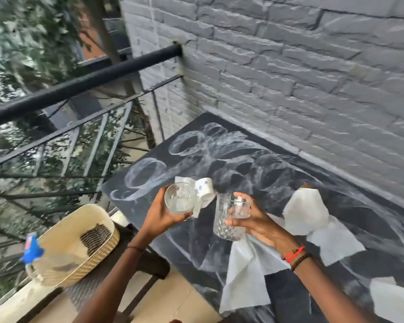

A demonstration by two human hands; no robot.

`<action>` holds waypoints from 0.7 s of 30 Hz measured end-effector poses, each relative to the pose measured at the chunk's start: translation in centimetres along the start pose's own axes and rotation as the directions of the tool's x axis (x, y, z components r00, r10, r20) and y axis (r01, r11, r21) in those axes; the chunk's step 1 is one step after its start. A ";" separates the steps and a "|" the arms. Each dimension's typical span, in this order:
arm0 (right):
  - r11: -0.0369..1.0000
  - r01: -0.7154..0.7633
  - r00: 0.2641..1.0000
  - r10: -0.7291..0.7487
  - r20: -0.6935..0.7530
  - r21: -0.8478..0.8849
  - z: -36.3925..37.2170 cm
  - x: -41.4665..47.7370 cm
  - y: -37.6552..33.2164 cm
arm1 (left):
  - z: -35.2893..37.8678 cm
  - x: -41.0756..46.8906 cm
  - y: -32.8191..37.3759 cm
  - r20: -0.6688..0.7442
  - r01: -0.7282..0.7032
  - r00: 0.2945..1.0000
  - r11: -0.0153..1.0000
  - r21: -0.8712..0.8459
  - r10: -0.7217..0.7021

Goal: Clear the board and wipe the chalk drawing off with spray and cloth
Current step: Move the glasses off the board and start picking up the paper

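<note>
A dark chalkboard (275,173) with a smeared white chalk drawing lies flat against the grey brick wall. My left hand (160,214) holds a round clear glass (180,198) tipped toward me, above the board's near-left part. My right hand (259,223) grips a cut-pattern clear glass (229,217) upright just beside it. White cloths or napkins lie on the board: one (245,273) under my right wrist, one (313,220) further right, a small patterned one (204,190) behind the glasses. A spray bottle with a blue top (32,250) stands at the lower left.
A woven basket (79,243) holding a striped item sits left of the board on a dark seat. A black metal railing (79,85) runs along the left, with trees beyond. The grey brick wall (289,66) borders the board on the right.
</note>
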State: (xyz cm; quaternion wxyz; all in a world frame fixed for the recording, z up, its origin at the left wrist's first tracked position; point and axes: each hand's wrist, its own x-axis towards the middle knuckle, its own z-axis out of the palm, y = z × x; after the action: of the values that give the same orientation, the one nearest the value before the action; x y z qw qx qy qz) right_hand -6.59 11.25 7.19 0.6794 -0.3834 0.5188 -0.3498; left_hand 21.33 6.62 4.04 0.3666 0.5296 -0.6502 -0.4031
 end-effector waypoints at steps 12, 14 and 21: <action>0.993 0.004 0.961 0.029 0.274 -0.119 17.9 5.1 3.9 | -11.8 -14.5 -7.5 -0.226 0.194 0.950 0.975 -0.104 -0.213; 0.988 0.006 0.957 0.040 0.286 -0.156 20.5 6.1 5.5 | -12.8 -16.7 -9.7 -0.237 0.252 0.934 0.963 -0.099 -0.269; 0.960 0.019 0.970 0.050 0.238 -0.278 27.3 10.8 13.3 | -13.6 -22.2 -17.0 -0.395 0.344 0.861 0.939 -0.014 -0.321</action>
State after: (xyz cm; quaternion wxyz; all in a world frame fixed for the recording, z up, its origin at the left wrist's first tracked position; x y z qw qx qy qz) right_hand 23.38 12.31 -4.67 0.6799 -0.5106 0.4787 -0.2186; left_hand 44.04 24.64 -7.09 0.3987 0.7136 -0.4738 -0.3276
